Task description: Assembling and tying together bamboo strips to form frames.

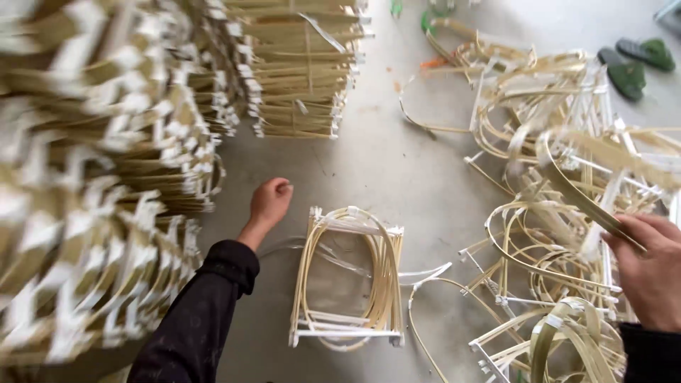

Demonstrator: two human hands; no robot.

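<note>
**Kid:** Black sleeve [195, 323] is the closest thing, down at the bottom. Whose is it?

**Helper:** It covers the person's left arm. At its end is the left hand [269, 202], curled into a loose fist over the grey concrete floor [383, 163]. It holds nothing and touches nothing.

**Kid:** What is near that hand?

**Helper:** Just to its right, flat on the floor, lies a small frame of pale yellow bent bamboo strips with white plastic bars at the ends [351, 280]. The hand is near it but apart from it.

**Kid:** And the other hand?

**Helper:** The right hand [649, 266] is at the right edge. Its fingers are closed tight around one long flat bamboo strip [574, 191] that sticks up and to the left. Under it is a big messy heap of loose bamboo loops and white bars [546, 284].

**Kid:** What else is around?

**Helper:** On the left are tall stacks of finished bamboo frames [92, 177], a bit blurry. Another neat stack [301, 71] stands farther back. Two green sandals [635, 64] lie on the floor in the top right corner.
</note>
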